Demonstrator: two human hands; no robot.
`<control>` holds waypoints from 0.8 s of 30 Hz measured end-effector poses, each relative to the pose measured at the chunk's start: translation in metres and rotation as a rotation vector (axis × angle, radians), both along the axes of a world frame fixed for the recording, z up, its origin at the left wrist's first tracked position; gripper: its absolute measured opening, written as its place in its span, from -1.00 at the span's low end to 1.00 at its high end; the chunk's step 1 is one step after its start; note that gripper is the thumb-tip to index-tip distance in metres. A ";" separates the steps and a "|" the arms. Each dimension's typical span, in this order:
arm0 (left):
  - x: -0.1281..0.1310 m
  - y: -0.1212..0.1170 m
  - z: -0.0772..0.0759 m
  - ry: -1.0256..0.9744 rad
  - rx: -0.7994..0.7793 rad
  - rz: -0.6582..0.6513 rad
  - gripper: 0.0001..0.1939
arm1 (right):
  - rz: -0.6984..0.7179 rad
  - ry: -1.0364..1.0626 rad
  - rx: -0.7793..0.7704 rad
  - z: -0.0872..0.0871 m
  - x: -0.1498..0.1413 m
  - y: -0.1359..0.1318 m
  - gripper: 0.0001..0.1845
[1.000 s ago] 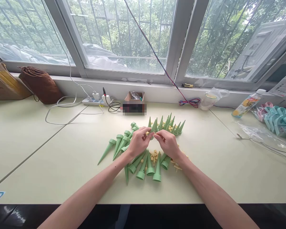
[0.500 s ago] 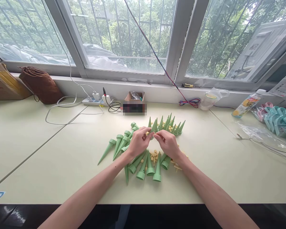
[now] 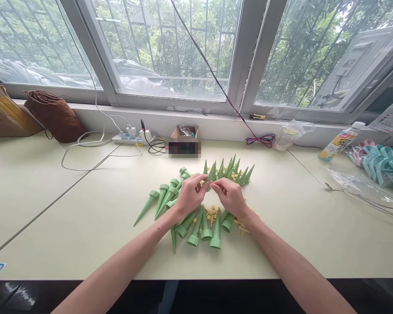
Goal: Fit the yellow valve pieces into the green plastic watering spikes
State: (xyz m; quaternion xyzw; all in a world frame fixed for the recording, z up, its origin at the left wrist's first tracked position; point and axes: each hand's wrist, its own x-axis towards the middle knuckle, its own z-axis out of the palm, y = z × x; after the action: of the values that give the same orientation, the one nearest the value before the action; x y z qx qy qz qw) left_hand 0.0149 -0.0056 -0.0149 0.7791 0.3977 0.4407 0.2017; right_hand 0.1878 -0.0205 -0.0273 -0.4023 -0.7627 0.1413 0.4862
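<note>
My left hand [image 3: 192,192] is closed with thumb and fingers around a green plastic spike [image 3: 211,175], a hollow cone with a ribbed cap end. Beside it, my right hand [image 3: 229,197] is pinched against the spike's lower part. Whatever lies between its fingertips is too small and covered to make out. Nearer to me, several loose green spikes [image 3: 216,233] lie around a heap of small yellow pieces [image 3: 212,213]. Further spikes [image 3: 151,205] lie to the left of my left hand. Behind my hands, a group of spikes [image 3: 248,174] stands points up among more yellow pieces.
A small cardboard box [image 3: 185,132] and a power strip [image 3: 122,138] with cables are at the back. On the right are a drink bottle [image 3: 340,141], a plastic cup [image 3: 285,137] and turquoise items [image 3: 384,163]. A brown bag [image 3: 55,115] sits back left.
Almost nothing differs. Both hands stay together at the same spot with the spike, and the view has shifted very slightly.
</note>
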 end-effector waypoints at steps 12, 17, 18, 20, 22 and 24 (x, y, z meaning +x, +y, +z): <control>0.000 0.000 0.000 0.004 0.005 0.002 -0.81 | 0.000 0.003 -0.012 0.000 0.000 0.000 -0.69; 0.001 -0.001 0.001 -0.002 0.005 0.006 -0.83 | 0.005 0.007 -0.008 0.001 0.000 0.000 -0.70; 0.001 -0.001 0.001 -0.003 0.005 0.006 -0.83 | 0.007 0.009 -0.005 0.001 0.000 0.000 -0.71; 0.001 -0.001 0.001 -0.003 0.006 0.004 -0.84 | 0.011 0.010 0.002 0.000 0.000 0.000 -0.72; 0.001 -0.001 0.001 -0.002 0.008 0.003 -0.84 | 0.010 0.010 0.005 0.000 0.000 0.000 -0.72; 0.001 -0.001 0.001 0.001 0.011 -0.001 -0.84 | 0.005 0.008 0.004 -0.001 0.000 0.000 -0.71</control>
State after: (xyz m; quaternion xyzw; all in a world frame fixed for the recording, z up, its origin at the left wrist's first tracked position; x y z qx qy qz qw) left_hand 0.0159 -0.0068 -0.0134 0.7807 0.3947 0.4425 0.1974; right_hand 0.1879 -0.0203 -0.0278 -0.3990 -0.7621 0.1425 0.4895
